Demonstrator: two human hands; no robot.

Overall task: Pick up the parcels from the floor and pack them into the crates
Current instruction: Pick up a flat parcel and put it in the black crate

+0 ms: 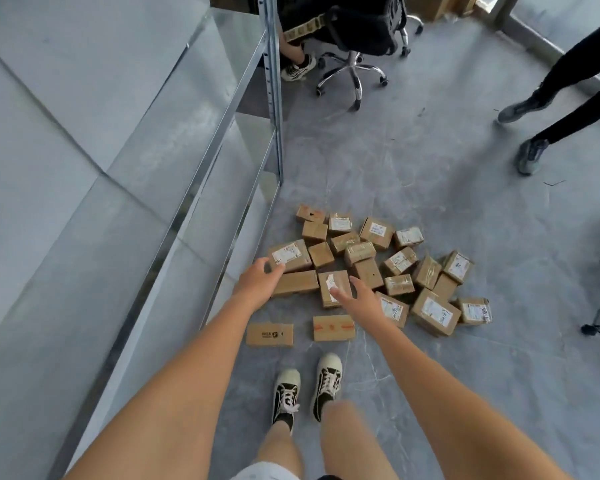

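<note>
Brown cardboard parcels (pixel 378 271), taped and white-labelled, lie heaped on the grey floor (pixel 430 150) beside a metal shelf (pixel 222 133). Left hand (pixel 257 282) and right hand (pixel 359 299) reach over them, fingers spread, holding nothing.

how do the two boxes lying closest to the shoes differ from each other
The left box shows a dark printed logo on its top; the right box shows orange-red marks along a strip of tape instead. The left box lies slightly nearer the shelving frame, the right one just below the right hand. Both are flat brown cardboard parcels lying apart from the main pile, untouched by either hand.
</note>
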